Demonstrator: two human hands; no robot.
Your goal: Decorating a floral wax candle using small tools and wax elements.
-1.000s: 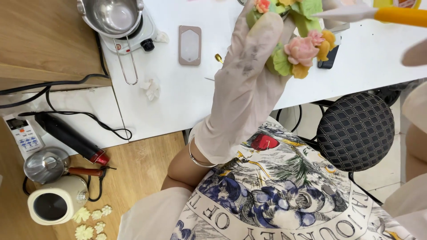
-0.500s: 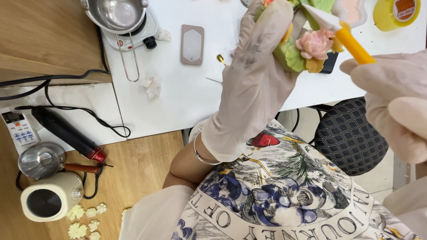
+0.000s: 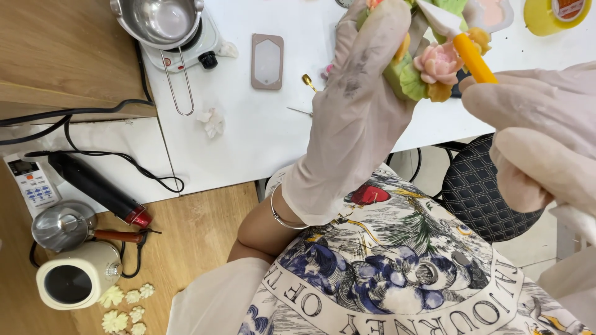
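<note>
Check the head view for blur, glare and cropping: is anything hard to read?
Head view: even, bright light with soft shadows; the white table looks washed out; the steel pot shows mild glare; the right hand is close and slightly soft; the flower piece held by the left hand is cropped at the top edge.

At upper left, the pot (image 3: 157, 20) is shiny polished metal. The desk (image 3: 248, 130) is smooth matt white; the floor (image 3: 186, 242) is grained wood. Both hands, left (image 3: 357, 111) and right (image 3: 540, 136), wear thin, matt, smudged gloves. The stool (image 3: 490, 205) has quilted dark fabric.
</note>
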